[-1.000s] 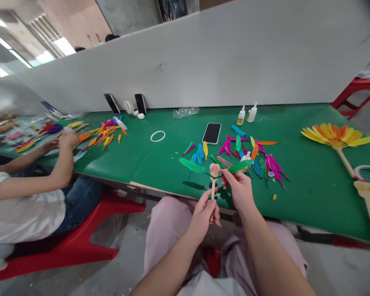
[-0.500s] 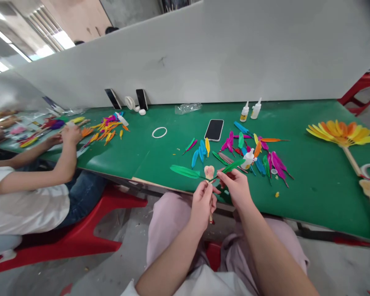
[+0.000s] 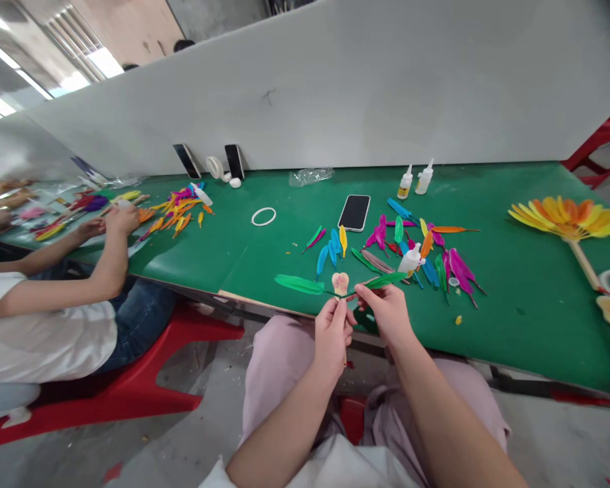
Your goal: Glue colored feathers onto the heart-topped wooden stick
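While left hand [image 3: 332, 331] pinches the wooden stick [image 3: 340, 284] below its wide end at the counter's [image 3: 208, 251] near edge, right hand [image 3: 391, 313] pinches a green feather [image 3: 389, 279] toward its quill end, probably light, soft, easily creased, best gripped there; stick looks stiff.

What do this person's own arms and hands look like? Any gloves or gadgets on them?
The left hand and right hand are bare, with no gloves. The forearms are uncovered, and I see no watch, bracelet or cable. White cloth, perhaps a short sleeve, shows beside the left elbow.
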`<action>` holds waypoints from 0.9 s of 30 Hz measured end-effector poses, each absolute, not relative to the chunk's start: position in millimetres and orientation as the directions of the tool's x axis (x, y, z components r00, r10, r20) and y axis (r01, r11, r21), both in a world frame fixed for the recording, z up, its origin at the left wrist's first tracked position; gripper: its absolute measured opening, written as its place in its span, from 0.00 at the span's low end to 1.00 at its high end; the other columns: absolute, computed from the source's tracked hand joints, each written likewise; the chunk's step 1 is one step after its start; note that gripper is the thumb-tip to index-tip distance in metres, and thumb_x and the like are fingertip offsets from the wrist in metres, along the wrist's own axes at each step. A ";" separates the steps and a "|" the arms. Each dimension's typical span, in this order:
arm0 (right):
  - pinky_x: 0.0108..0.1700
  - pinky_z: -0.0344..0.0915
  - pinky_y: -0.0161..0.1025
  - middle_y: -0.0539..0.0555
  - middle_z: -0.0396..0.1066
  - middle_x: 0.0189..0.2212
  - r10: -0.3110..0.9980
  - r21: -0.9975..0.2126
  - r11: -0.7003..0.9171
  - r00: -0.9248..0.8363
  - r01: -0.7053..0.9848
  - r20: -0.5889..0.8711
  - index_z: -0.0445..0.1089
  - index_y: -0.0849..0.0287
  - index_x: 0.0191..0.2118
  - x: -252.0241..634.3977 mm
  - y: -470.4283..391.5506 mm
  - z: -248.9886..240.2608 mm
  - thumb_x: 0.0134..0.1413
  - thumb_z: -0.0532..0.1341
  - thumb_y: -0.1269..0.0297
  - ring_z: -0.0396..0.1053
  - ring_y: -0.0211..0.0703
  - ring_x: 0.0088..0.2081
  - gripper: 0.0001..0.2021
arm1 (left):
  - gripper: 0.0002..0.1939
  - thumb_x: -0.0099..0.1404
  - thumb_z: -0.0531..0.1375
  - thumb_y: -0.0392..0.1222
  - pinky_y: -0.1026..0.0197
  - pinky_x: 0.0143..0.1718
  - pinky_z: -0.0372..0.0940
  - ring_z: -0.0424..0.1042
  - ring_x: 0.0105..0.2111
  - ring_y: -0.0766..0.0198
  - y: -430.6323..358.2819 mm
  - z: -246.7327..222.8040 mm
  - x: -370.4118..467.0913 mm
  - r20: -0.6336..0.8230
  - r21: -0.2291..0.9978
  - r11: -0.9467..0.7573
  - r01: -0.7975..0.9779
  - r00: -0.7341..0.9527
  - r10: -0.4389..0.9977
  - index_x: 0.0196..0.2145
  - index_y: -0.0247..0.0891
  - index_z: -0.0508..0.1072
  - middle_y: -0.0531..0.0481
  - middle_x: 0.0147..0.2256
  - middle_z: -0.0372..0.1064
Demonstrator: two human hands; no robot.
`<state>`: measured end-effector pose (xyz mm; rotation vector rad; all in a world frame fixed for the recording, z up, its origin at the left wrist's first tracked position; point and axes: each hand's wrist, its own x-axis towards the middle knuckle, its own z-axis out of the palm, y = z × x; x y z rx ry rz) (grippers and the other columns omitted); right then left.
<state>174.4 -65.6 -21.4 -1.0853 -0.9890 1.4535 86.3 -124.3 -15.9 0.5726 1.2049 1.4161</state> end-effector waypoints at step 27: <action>0.21 0.62 0.32 0.53 0.73 0.26 0.975 -0.952 -0.175 -0.179 -0.252 -0.132 0.72 0.60 0.35 171.9 -66.3 -28.8 0.41 0.62 0.47 0.66 0.38 0.27 0.21 | 0.17 0.56 0.59 0.54 0.73 0.10 0.39 0.43 0.10 0.79 -120.1 -15.2 78.5 -0.309 0.883 0.164 -0.440 -0.281 0.909 0.28 0.35 0.66 0.62 0.13 0.51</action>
